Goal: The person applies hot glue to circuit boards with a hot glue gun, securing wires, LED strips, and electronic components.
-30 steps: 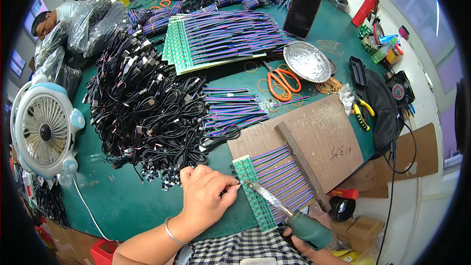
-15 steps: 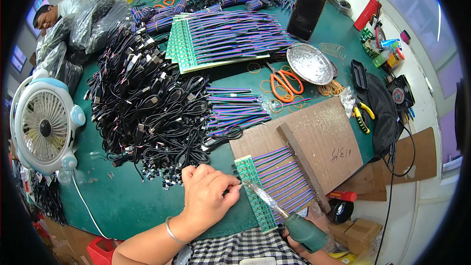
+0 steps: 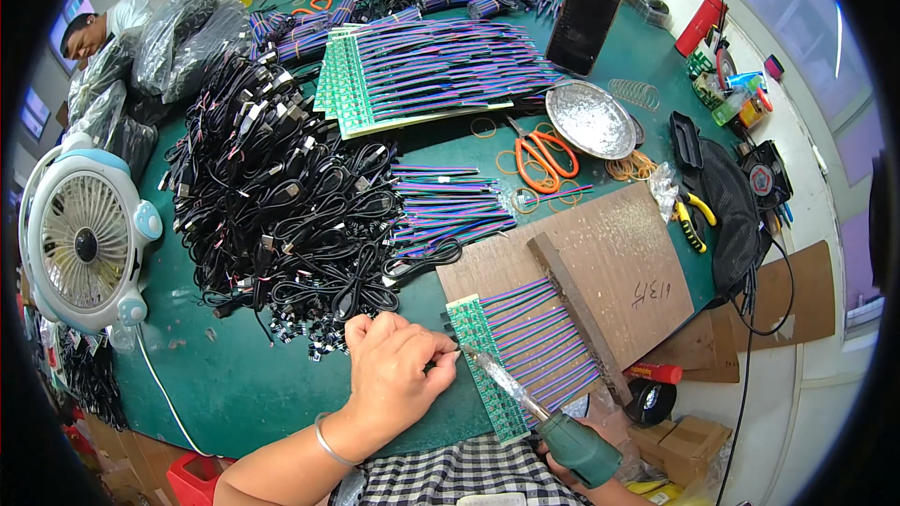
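The left hand (image 3: 398, 370) is pinching a thin bit (image 3: 460, 349) between its thumb and first finger, right by the long edge of the green board (image 3: 489, 394). The bit is looking too small for me to tell what it is. The right hand (image 3: 561, 470) is wrapping around the handle of the iron (image 3: 581, 450), though the handle is hiding most of its fingers. The iron's tip is pointing at the board, close to the left hand's fingertips; I cannot tell if it is touching. The board is lying in front of the person, and its wires (image 3: 534, 335) are running side by side to a wood bar (image 3: 579, 319). The bar is resting on a wood sheet (image 3: 628, 234). A big heap of black cables (image 3: 281, 187) is sitting to the left. Farther back, more boards (image 3: 347, 75) are lying in a stack, with orange scissors (image 3: 562, 157) and a round dish (image 3: 591, 120) sitting near them.
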The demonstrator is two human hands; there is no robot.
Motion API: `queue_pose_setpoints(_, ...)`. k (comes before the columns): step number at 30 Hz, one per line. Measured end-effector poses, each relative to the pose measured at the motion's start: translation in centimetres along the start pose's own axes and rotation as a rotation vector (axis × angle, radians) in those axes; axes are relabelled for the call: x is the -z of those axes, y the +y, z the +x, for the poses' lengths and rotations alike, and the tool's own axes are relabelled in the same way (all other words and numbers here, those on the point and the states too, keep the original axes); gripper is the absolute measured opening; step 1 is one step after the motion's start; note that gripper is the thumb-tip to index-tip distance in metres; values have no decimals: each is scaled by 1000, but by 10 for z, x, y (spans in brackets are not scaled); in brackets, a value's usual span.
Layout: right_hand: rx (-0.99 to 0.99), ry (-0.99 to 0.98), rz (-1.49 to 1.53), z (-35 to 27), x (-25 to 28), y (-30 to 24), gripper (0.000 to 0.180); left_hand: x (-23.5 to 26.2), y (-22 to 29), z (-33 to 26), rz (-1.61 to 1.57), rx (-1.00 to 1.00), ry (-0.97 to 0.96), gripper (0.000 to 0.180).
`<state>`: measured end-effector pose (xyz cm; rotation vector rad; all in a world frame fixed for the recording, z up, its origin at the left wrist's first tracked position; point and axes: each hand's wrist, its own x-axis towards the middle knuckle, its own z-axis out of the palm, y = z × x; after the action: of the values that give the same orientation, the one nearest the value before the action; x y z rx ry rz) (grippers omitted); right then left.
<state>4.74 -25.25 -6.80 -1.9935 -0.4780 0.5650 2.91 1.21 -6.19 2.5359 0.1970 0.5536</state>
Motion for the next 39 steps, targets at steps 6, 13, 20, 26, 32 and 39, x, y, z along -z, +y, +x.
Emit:
queue_pose_setpoints(6,77,7,-344,-22,-1,37,6,0,1,1,0,-4,5,16)
queue_pose_setpoints(13,-67,98,128,-16,-4,19,6,0,1,1,7,-8,2,16)
queue_pose_setpoints(20,-68,-55,-142,-6,4,2,5,1,0,0,-3,-1,-9,15)
queue_pose_setpoints(26,-440,96,240,1,3,-12,8,3,0,-2,-2,-15,10,13)
queue_pose_setpoints(32,-750,59,547,0,10,-9,11,18,-5,-1,-128,25,31,14)
queue_pose_setpoints(39,261,85,-498,-5,12,-8,14,56,-7,-2,-47,-16,-97,15)
